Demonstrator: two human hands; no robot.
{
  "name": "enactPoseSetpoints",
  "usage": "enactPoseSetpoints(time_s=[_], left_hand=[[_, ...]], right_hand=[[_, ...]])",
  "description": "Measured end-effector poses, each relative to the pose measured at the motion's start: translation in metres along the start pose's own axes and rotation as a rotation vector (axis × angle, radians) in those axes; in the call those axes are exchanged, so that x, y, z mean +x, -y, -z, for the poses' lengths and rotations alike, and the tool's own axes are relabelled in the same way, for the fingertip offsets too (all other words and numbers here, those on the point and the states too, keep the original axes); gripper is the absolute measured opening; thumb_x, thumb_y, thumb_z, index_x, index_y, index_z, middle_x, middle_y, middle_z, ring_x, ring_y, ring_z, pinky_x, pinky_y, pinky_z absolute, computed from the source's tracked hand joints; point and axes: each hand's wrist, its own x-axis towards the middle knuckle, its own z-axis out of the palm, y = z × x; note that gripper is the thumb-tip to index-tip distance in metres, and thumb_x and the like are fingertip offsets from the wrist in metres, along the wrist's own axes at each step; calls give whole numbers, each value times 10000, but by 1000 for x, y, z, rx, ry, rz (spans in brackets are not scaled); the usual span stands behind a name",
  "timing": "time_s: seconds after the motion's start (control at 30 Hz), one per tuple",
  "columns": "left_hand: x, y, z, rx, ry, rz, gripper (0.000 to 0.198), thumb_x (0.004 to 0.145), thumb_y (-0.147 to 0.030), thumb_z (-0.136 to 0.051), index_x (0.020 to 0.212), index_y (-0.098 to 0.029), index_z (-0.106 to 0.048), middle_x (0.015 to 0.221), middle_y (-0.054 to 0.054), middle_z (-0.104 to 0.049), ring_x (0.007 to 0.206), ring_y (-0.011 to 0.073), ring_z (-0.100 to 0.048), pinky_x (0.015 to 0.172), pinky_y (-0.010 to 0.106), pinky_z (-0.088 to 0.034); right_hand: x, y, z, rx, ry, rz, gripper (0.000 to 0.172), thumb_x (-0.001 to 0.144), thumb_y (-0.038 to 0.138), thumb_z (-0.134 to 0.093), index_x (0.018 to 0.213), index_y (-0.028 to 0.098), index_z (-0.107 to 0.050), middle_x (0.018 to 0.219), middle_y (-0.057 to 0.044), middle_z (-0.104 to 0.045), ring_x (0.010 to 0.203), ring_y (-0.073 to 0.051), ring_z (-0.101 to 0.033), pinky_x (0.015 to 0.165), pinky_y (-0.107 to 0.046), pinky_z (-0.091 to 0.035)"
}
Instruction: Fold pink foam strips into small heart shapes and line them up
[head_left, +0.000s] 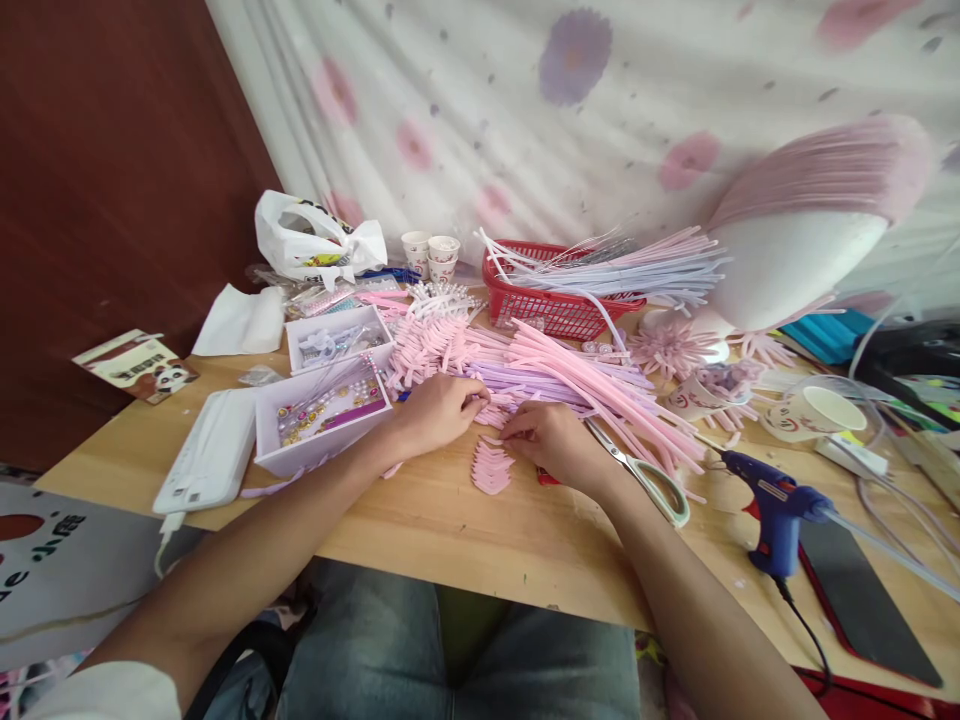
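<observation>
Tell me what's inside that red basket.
Pale bluish and pink stems and thin silvery strands lie in the red basket, the stems jutting past its right side. They cover its bottom, so anything beneath cannot be seen.

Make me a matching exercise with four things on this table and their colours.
Things:
1. V-shaped pieces
2. Scissors
3. Hot glue gun
4. Plastic basket

Colours:
A. Red
B. Silver and pale green
C. Pink
D. Blue

Right pairs: 1-C, 2-B, 3-D, 4-A.
</observation>
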Motion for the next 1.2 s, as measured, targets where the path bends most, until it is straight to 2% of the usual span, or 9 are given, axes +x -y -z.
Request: enactPoseSetpoints(time_s=[0.13, 0.27, 0.43, 0.63, 0.7, 0.87, 0.97, 1.07, 1.2], left_hand=[[0, 2, 4, 122, -22, -39, 236, 912, -181, -526, 993, -196, -747, 951, 61, -764, 881, 211, -693, 806, 305, -498], [-2, 2, 8, 226, 18, -97, 178, 860, -171, -570, 905, -199, -741, 932, 68, -737, 857, 226, -679, 739, 310, -502], [-4, -2, 12, 225, 34, -204, 251, 828, -94, -536, 919, -203, -744, 945, 65, -724, 841, 214, -674, 711, 297, -496], [-4, -3, 7, 104, 225, -296, 246, 835, -112, -599, 947, -242, -775, 984, 33, -751, 897, 195, -691, 777, 275, -499], [-3, -2, 4, 80, 253, -310, 240, 850, -117, -603, 946, -250, -778, 995, 26, -748, 907, 185, -689, 797, 266, -492], [-3, -2, 3, 109, 200, -300, 190, 900, -170, -609, 970, -221, -777, 932, 47, -699, 849, 175, -664, 735, 260, -469], [-3, -2, 5, 94, 126, -270, 181, 910, -189, -618, 998, -216, -774, 946, 48, -681, 855, 172, -657, 737, 263, -464], [-2, -1, 5, 32, 40, -262, 163, 907, -202, -632, 984, -214, -775, 980, 53, -702, 887, 179, -665, 781, 279, -476], [0, 0, 4, -58, -5, -276, 121, 882, -194, -667, 938, -213, -773, 874, 38, -751, 832, 176, -684, 788, 287, -487]], right_hand=[[-1, 2, 5, -24, -7, 2, 231, 783, 99, -642, 890, 225, -804, 803, -36, -720, 692, -160, -617, 650, -252, -422], [-1, 3, 5, -23, 2, 11, 232, 770, 85, -636, 841, 232, -801, 778, -24, -718, 677, -159, -612, 646, -258, -416], [-1, 1, 1, -25, 6, 28, 155, 795, 144, -659, 777, 236, -782, 755, -21, -710, 677, -163, -615, 644, -261, -412], [0, 3, 1, -55, 24, 18, 164, 790, 106, -631, 777, 222, -747, 783, -26, -709, 710, -170, -619, 669, -261, -413], [-1, 5, 1, -56, 19, 18, 177, 796, 85, -604, 795, 209, -730, 824, -34, -707, 734, -174, -620, 675, -262, -412], [-1, 8, 5, -42, -88, 76, 186, 852, 75, -530, 855, 174, -687, 898, -69, -670, 800, -179, -604, 717, -271, -418], [-1, 8, 7, -4, -128, 85, 154, 857, 84, -546, 896, 167, -670, 875, -62, -675, 759, -170, -592, 692, -270, -413], [-1, 8, 6, 76, -125, 74, 122, 856, 123, -599, 927, 180, -679, 820, -31, -688, 714, -158, -594, 669, -266, -419], [0, 9, 6, 184, -208, 99, 101, 858, 169, -629, 897, 189, -720, 827, -38, -697, 737, -164, -614, 699, -287, -454]])
